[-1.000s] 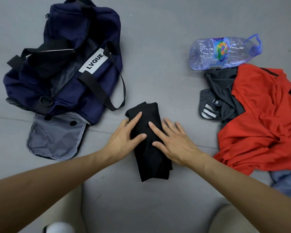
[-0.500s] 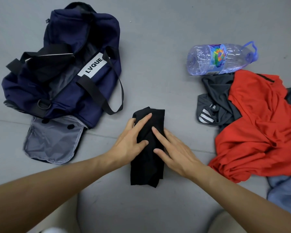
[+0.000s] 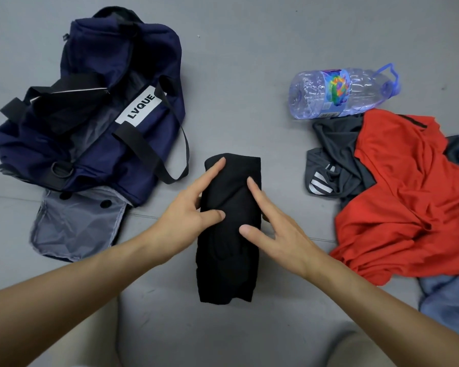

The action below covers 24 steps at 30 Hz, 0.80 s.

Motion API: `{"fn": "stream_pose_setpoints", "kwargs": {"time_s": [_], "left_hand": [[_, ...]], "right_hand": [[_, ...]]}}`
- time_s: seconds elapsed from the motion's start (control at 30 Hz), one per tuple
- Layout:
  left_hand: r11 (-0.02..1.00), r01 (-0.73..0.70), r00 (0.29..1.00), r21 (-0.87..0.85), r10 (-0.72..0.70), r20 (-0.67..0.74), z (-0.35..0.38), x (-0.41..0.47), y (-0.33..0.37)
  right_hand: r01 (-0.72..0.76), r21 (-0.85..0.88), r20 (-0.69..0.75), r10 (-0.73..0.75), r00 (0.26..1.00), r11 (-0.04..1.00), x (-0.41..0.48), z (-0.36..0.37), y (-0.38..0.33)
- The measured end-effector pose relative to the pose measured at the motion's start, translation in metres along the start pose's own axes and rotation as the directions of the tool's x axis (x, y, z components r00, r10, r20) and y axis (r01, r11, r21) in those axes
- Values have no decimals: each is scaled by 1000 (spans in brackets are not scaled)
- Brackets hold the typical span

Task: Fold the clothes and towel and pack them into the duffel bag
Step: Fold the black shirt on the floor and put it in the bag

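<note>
A black garment (image 3: pixel 229 263), folded into a long narrow bundle, lies on the grey floor in front of me. My left hand (image 3: pixel 188 218) holds its left edge, with index finger and thumb on top and the other fingers tucked at the side. My right hand (image 3: pixel 278 234) holds the right edge the same way. The navy duffel bag (image 3: pixel 96 144) lies open at the upper left, its black straps loose. A heap of unfolded clothes sits at the right: a red shirt (image 3: pixel 406 197) over a dark grey garment (image 3: pixel 334 165), and blue fabric (image 3: pixel 445 295) below them.
A large clear plastic water bottle (image 3: pixel 342 94) lies on its side above the heap of clothes. A grey flap (image 3: pixel 74 226) of the bag is spread on the floor at the left. My knees show at the bottom edge.
Both hands went from lying flat on the black garment to holding its sides. The bundle has turned from slanted to nearly straight towards me.
</note>
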<state>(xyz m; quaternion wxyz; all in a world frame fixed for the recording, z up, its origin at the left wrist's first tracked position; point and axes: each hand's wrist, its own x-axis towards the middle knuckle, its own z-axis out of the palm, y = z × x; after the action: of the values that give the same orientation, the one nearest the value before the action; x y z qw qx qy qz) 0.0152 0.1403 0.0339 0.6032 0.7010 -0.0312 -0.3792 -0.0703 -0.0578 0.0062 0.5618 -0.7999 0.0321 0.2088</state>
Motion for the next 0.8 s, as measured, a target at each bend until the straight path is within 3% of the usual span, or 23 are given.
{"fn": "stream_pose_setpoints", "kwargs": {"time_s": [0.13, 0.27, 0.37, 0.57, 0.8], "left_hand": [[965, 52, 998, -256, -38, 59, -4, -14, 27], [911, 54, 993, -409, -7, 115, -14, -26, 47], [914, 29, 996, -405, 5, 84, -18, -28, 50], [983, -60, 998, -174, 59, -11, -26, -27, 47], [987, -115, 993, -113, 111, -43, -48, -35, 48]], "right_hand": [[25, 455, -8, -24, 1000, 890, -3, -4, -26], [100, 595, -36, -99, 994, 797, -3, -1, -52], [108, 567, -28, -112, 993, 816, -1, -2, -62], [147, 275, -60, -136, 989, 950, 7, 1, -70], [65, 300, -33, -58, 998, 952, 31, -5, -98]]}}
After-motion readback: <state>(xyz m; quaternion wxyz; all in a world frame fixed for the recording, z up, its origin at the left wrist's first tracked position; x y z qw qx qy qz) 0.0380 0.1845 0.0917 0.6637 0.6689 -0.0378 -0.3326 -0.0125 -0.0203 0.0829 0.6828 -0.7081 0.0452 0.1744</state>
